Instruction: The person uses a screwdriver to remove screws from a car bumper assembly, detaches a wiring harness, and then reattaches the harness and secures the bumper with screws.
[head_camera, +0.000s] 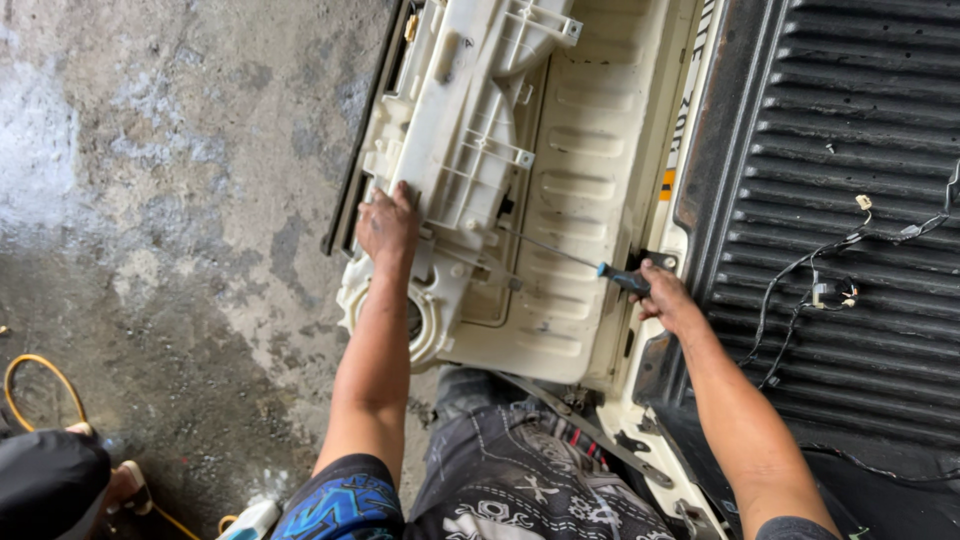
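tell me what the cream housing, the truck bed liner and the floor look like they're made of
Cream housing: moulded plastic, matte, judging by its ribs and clips. Bed liner: looks like black ribbed plastic or rubber, dusty. Floor: bare concrete, stained and patchy. The screwdriver in the right hand has a shiny metal shaft.
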